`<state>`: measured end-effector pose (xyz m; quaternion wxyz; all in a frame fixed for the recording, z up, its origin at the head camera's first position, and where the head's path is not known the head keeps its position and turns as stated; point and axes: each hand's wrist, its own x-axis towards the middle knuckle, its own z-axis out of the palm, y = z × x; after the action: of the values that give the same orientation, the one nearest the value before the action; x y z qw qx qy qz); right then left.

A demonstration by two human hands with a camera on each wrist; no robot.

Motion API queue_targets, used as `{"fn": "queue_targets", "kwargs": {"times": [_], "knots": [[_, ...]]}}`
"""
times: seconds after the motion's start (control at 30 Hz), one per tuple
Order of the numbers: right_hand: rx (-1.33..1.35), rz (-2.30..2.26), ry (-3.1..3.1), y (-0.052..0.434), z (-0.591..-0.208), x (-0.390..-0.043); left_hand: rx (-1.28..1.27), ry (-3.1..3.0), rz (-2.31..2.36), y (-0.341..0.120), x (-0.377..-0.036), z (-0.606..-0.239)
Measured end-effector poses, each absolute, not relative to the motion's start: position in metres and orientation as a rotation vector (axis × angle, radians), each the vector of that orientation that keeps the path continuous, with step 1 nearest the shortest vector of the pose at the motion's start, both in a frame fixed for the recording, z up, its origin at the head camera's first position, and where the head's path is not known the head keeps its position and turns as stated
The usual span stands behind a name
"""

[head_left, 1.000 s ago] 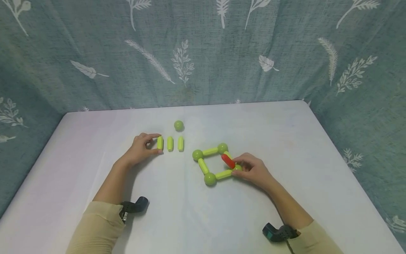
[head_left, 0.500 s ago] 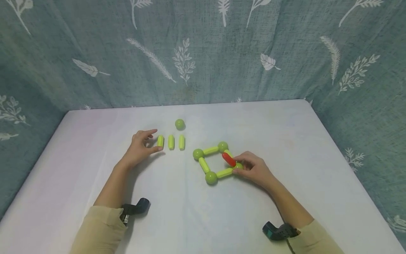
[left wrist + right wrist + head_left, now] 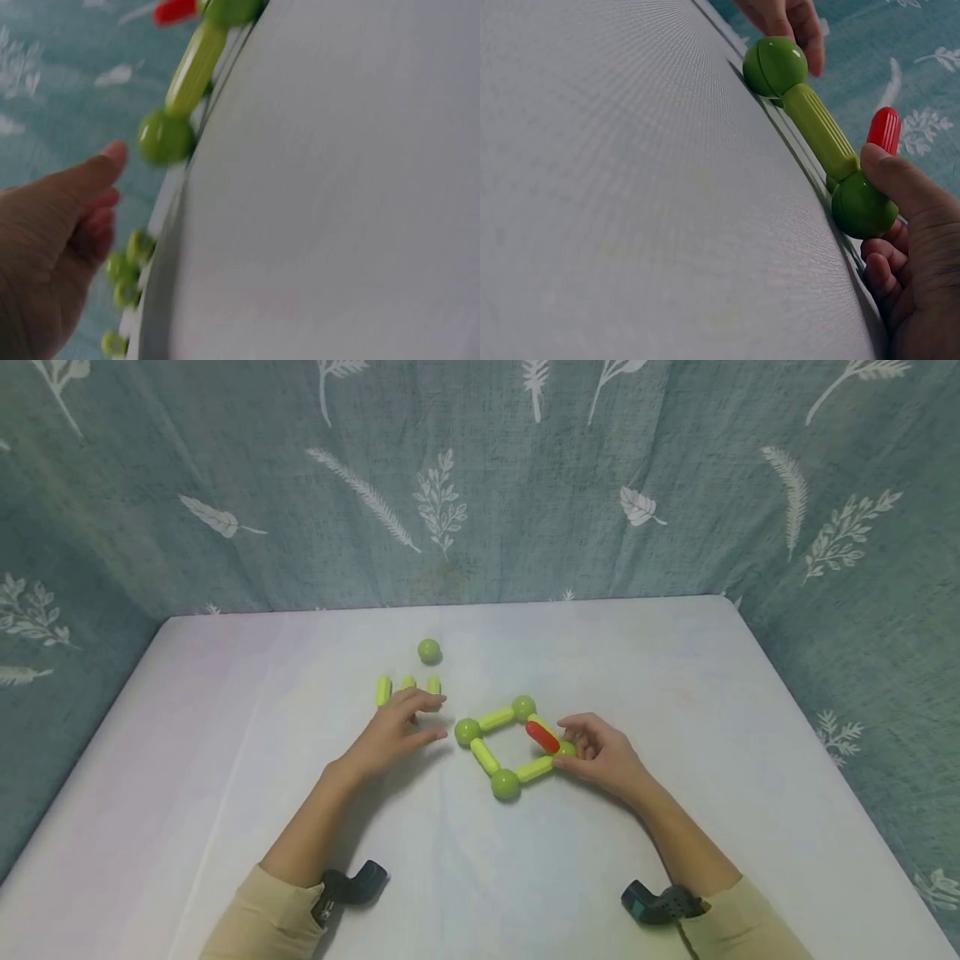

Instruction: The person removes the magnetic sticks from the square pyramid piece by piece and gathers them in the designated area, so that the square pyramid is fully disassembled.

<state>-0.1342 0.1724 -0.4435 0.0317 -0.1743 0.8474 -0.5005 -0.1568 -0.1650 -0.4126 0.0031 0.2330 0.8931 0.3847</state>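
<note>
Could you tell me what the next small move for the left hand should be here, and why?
Probably the left hand should settle its fingers on the near-left green ball to steady the square frame. It hovers open just beside that ball, while the right hand pinches the red rod standing tilted at the opposite corner, so a push there could shift the frame.

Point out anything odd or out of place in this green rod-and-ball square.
One red rod sticks up tilted from the ball at the right hand, while the other rods are green and lie flat. The square is skewed.
</note>
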Motion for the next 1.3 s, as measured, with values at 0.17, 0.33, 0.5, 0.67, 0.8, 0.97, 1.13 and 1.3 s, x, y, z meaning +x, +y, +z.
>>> {"fn": "queue_targets", "kwargs": {"times": [0.17,0.33,0.5,0.67,0.8,0.97,1.13,1.3], "knots": [[-0.540,-1.564,2.605,0.172,-0.444,-0.137,0.819,2.637,1.206,-0.149,-0.152,-0.416],[-0.380,-1.561,2.716,0.170,-0.444,-0.138,0.819,2.548,1.282,-0.148,-0.148,-0.423],[-0.068,-1.617,2.722,0.167,-0.442,-0.139,0.819,2.471,1.340,-0.147,-0.140,-0.425],[-0.163,-1.733,2.560,0.166,-0.442,-0.137,0.820,2.403,1.378,-0.144,-0.127,-0.427],[-0.520,-1.699,2.445,0.165,-0.442,-0.133,0.820,2.378,1.380,-0.137,-0.118,-0.427],[-0.763,-1.598,2.428,0.163,-0.443,-0.132,0.809,2.367,1.359,-0.133,-0.112,-0.424],[-0.802,-1.507,2.549,0.165,-0.444,-0.133,0.821,2.355,1.365,-0.130,-0.114,-0.418],[-0.726,-1.505,2.537,0.168,-0.443,-0.133,0.864,2.555,1.383,-0.122,-0.135,-0.410]]}}
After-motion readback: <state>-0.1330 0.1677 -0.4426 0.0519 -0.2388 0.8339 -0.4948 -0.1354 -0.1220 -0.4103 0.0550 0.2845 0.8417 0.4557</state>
